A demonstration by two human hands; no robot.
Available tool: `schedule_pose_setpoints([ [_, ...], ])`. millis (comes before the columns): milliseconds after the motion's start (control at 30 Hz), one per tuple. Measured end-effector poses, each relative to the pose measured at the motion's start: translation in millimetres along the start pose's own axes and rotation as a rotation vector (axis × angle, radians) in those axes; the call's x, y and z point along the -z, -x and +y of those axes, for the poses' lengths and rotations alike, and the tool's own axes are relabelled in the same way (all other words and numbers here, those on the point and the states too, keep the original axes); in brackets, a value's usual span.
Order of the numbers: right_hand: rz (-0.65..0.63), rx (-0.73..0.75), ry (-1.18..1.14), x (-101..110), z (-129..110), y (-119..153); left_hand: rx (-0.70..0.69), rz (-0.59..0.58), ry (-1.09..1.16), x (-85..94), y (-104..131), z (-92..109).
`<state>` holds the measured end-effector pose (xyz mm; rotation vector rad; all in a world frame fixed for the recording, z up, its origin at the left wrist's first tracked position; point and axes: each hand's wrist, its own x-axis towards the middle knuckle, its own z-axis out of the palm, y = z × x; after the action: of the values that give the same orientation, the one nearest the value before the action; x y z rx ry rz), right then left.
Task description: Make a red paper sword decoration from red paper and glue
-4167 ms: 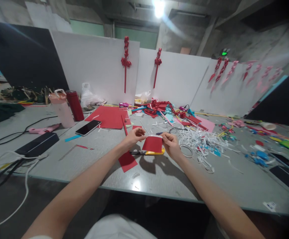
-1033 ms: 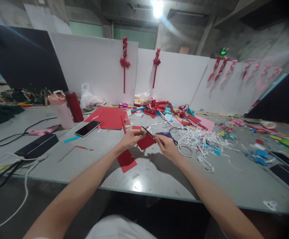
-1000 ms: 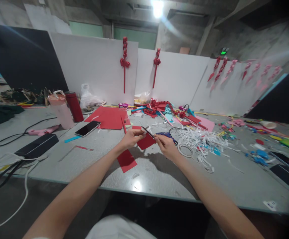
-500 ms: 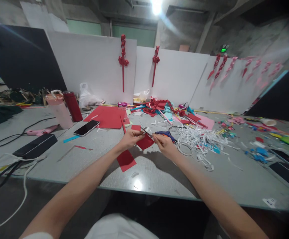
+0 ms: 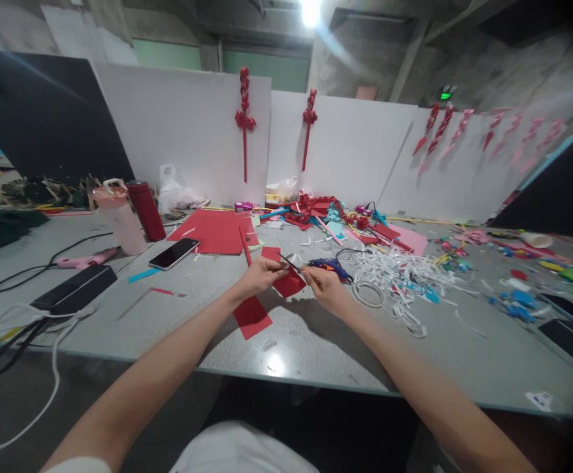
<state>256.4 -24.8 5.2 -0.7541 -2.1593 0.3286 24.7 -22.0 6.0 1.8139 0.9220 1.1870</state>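
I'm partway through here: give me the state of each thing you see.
left hand, pinched on the red paper
right hand, pinched on a slim dark item
phone, screen up and dark
pink bottle, upright, lid on
red flask, upright, closed
blue glue gun, lying down
white ring, lying flat
ceiling lamp, lit
green sign, lit

Left hand (image 5: 261, 276): pinching red paper (image 5: 291, 285), centre of frame
Right hand (image 5: 323, 282): fingertips closed on a thin dark implement (image 5: 292, 264), slanting over the paper
Blue glue gun (image 5: 330, 265): just above the right hand
White shreds (image 5: 399, 272): heaped right of centre
Phone (image 5: 174, 254): lying left of centre
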Motion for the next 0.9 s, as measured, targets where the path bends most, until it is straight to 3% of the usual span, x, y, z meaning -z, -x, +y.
schedule_pose_setpoints([
  [233,0.031,-0.007,-0.017,1.9,-8.2,-1.0,0.044,0.011,0.102,-4.3,-5.4,-6.8],
  [367,0.118,-0.061,0.016,7.4,-9.6,0.2,0.045,0.011,0.081,-1.6,-5.1,-4.0],
  [467,0.107,-0.042,0.035,14.1,-7.0,0.8,0.038,-0.009,0.067,1.5,-3.6,-2.2],
  [533,0.017,0.008,0.059,19.4,-5.6,1.7,0.036,0.031,0.041,3.3,-3.5,-2.5],
  [733,-0.422,0.148,0.192,27.2,-9.2,7.0,0.041,0.221,0.040,6.6,-5.3,-4.8],
  [900,-0.494,0.169,0.216,22.9,-8.0,5.4,0.028,0.243,0.033,7.6,-5.2,-3.3],
])
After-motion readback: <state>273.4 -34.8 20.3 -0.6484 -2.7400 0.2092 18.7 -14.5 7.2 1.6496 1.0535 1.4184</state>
